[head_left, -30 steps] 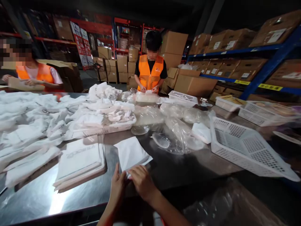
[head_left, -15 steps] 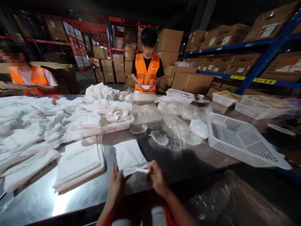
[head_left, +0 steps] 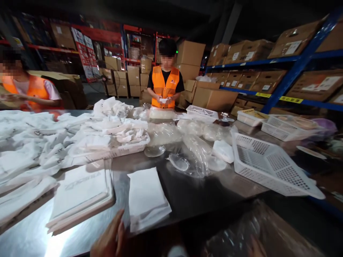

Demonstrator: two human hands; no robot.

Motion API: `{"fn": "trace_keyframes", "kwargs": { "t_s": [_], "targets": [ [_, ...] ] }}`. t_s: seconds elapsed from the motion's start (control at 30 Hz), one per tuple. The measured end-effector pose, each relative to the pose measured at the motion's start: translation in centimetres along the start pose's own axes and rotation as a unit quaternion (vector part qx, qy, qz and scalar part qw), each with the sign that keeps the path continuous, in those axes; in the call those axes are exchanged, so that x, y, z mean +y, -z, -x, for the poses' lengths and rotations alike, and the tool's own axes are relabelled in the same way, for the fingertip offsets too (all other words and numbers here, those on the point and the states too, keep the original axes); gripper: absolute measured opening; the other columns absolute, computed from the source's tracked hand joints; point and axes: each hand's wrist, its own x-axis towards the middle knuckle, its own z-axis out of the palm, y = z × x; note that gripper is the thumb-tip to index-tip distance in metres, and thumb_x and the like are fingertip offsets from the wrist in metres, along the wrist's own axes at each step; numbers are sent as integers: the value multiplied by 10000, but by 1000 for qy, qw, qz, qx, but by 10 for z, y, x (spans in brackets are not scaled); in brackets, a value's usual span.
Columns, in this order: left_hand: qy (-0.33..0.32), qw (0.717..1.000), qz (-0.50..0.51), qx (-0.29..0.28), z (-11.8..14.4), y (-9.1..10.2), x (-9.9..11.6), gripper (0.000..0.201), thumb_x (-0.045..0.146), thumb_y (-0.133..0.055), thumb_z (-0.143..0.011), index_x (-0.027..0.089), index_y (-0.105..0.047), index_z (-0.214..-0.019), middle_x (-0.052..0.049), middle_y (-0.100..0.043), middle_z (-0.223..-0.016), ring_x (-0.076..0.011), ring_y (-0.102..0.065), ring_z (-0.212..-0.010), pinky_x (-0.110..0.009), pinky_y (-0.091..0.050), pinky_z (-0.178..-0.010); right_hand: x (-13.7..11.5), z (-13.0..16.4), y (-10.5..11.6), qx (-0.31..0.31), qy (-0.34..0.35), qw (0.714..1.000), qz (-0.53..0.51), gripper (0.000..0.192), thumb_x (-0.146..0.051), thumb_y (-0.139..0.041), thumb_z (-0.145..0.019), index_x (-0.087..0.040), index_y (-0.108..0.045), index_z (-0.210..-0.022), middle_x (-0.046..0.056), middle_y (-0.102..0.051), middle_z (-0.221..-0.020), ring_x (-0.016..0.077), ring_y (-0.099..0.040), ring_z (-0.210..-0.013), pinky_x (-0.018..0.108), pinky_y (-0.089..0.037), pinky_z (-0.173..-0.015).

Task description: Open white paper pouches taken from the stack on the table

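A white bag [head_left: 146,194], apparently of soft fabric, lies flat at the table's front edge. My left hand [head_left: 110,237] is just left of it, fingers stretched out and holding nothing. Down at the lower right, my right hand [head_left: 255,247] is blurred and partly cut off by the frame's bottom. It is at a clear plastic liner [head_left: 235,228] below the table's edge, and whether it grips anything is hidden. A stack of folded white printed bags [head_left: 80,192] lies to the left of the single bag.
Loose white bags [head_left: 34,142] are heaped on the left around a white basket [head_left: 118,152]. Clear discs [head_left: 179,162] and plastic-wrapped packs [head_left: 163,132] lie mid-table. A perforated white basket [head_left: 268,164] stands right. Two co-workers in orange vests [head_left: 165,84] are across the table.
My right hand has let go of the white bag and moved right and down to the plastic liner. My left hand has drawn back left and down. The bag now lies flat.
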Motion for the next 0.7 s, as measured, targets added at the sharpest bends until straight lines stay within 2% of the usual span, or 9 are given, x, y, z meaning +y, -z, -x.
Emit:
{"fn": "trace_keyframes", "kwargs": {
  "t_s": [0.1,0.2,0.27,0.33,0.4,0.47,0.53,0.6,0.7],
  "targets": [
    [-187,973,-137,-2,-43,3,-4,620,156,-449,-847,327,-405,-1441,-61,-491,-1436,-336,-531,-1241,-475,-468,-996,-54,-30,-73,-61,224,970,67,344,-504,-460,-908,-268,-678,-1030,173,-664,-1045,322,-649,-1009,519,-540,-810],
    [-370,901,-210,-82,-84,-3,3,771,-16,-434,-754,322,-387,-1444,-63,-387,-1507,-301,-357,-1383,-533,-243,-1150,-121,-54,-142,-220,459,858,65,423,-190,-490,-912,-255,-527,-1328,110,-560,-1343,255,-469,-1296,480,-425,-1033],
    [-432,861,-225,-144,-99,-10,9,770,-43,-443,-765,329,-389,-1437,-54,-383,-1508,-269,-342,-1394,-523,-200,-1168,-157,-61,-176,-297,553,778,18,487,-175,-535,-889,-242,-486,-1369,101,-520,-1392,245,-399,-1349,484,-361,-1087],
    [-463,841,-203,-194,-105,-12,16,661,0,-474,-833,327,-437,-1406,-49,-423,-1483,-259,-355,-1388,-519,-213,-1166,-179,-61,-200,-343,607,715,-39,431,-213,-549,-900,-242,-526,-1329,106,-525,-1386,241,-388,-1356,495,-340,-1097],
    [-459,842,-157,-236,-105,-7,23,557,63,-497,-879,320,-485,-1372,-54,-465,-1451,-269,-377,-1374,-534,-237,-1154,-190,-57,-212,-372,631,676,-78,359,-255,-536,-929,-270,-563,-1286,107,-514,-1395,241,-379,-1361,511,-336,-1093],
    [-425,852,-102,-288,-102,7,32,536,90,-493,-890,325,-489,-1371,-57,-478,-1437,-272,-394,-1362,-541,-243,-1148,-194,-53,-213,-394,633,658,-106,344,-253,-486,-961,-277,-552,-1298,113,-503,-1403,244,-359,-1369,541,-316,-1096],
    [-369,861,-33,-349,-99,27,45,592,75,-487,-854,336,-473,-1385,-49,-482,-1433,-267,-419,-1346,-527,-240,-1151,-199,-54,-205,-416,615,655,-139,383,-203,-392,-988,-265,-500,-1351,104,-533,-1374,232,-358,-1368,565,-276,-1112],
    [-289,875,54,-386,-96,48,61,607,65,-466,-817,337,-513,-1357,-38,-545,-1380,-261,-499,-1285,-477,-309,-1128,-209,-60,-191,-447,582,651,-193,416,-202,-321,-1004,-245,-443,-1399,90,-597,-1303,206,-454,-1306,545,-269,-1127],
    [-140,891,198,-384,-99,69,86,417,142,-493,-838,276,-679,-1186,-73,-706,-1140,-278,-657,-1050,-397,-484,-962,-234,-78,-171,-512,459,670,-280,488,-473,-299,-1008,-205,-520,-1352,100,-655,-1211,208,-614,-1128,459,-384,-1079]
  ]
}}
